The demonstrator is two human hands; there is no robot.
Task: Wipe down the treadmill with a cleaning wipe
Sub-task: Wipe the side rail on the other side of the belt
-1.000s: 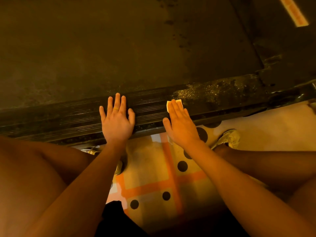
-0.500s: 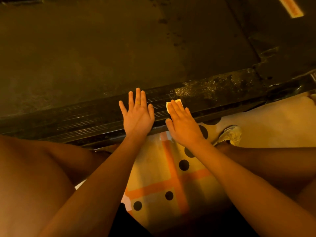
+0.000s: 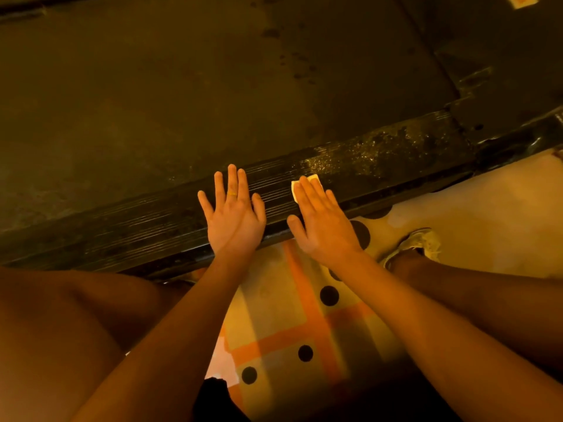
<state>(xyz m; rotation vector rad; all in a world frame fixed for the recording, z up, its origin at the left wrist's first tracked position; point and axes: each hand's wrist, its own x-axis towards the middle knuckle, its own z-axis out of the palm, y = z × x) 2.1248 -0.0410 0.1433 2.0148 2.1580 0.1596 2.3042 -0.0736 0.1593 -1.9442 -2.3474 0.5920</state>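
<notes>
Left hand [image 3: 233, 220]: flat on ribbed side rail [image 3: 122, 233] of treadmill, fingers straight, slightly spread. Right hand [image 3: 320, 220]: just beside it, fingers straight and together, pressing cleaning wipe [image 3: 304, 182] onto rail. Shoe [image 3: 417, 242]: on patterned floor [image 3: 289, 315].

Wipe [image 3: 313, 178] mostly hidden under fingers of right hand [image 3: 323, 220], only corner shows. Treadmill [image 3: 152, 102] cut by top, left edges. Orange label [image 3: 521, 0] partly cut.
</notes>
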